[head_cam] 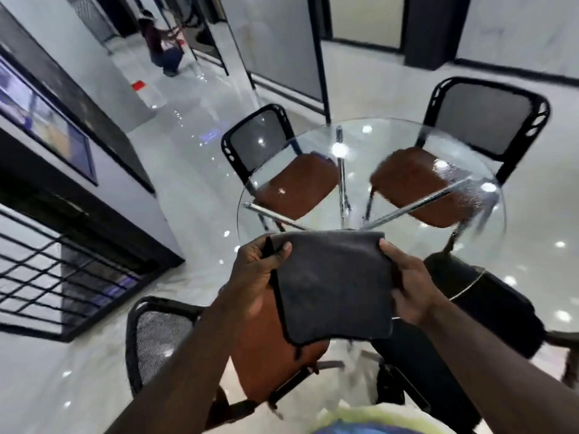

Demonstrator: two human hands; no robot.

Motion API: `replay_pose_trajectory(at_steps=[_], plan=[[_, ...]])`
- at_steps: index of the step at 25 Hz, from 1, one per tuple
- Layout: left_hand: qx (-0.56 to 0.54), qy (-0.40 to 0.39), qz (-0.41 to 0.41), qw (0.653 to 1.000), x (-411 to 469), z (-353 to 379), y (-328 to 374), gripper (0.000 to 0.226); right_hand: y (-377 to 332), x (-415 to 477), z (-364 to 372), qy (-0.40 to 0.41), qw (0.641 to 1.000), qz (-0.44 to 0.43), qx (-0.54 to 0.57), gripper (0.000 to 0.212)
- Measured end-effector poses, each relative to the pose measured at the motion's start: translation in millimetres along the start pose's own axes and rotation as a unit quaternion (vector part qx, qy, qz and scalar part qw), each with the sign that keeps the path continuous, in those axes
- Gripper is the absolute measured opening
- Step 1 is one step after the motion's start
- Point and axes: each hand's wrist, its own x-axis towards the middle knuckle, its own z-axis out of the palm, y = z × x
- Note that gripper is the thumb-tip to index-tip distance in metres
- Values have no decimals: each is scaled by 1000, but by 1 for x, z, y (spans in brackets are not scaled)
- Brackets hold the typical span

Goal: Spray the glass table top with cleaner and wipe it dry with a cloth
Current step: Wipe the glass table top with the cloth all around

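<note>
Dark grey square microfibre cloth held flat over the near edge of the round clear glass table, seemingly lifted off it. My left hand and right hand each pinch a side edge, fingers curled under and thumbs on top. I'd say I'm squaring it for wiping. No sprayer in view.

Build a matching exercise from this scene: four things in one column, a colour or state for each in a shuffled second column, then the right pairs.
Column one
1. cloth
2. glass table top
3. far left chair's seat
4. near chair's back

Column two
A. brown
B. clear and round
C. dark grey, gripped by the left hand and the right hand
D. black mesh

Pairs: 1-C, 2-B, 3-A, 4-D
</note>
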Motion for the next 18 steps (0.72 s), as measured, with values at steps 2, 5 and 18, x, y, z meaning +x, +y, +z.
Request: replay_pose_trajectory(at_steps=[2, 5, 18], plan=[[42, 44, -6, 998, 19, 3, -14, 15, -2, 36, 1, 61, 998, -18, -24, 40], [43, 83, -18, 995, 32, 16, -27, 11, -5, 61, 16, 84, 977, -130, -148, 25], [-271, 115, -155, 943, 90, -47, -77, 41, 42, 99, 68, 36, 874, -165, -455, 69]])
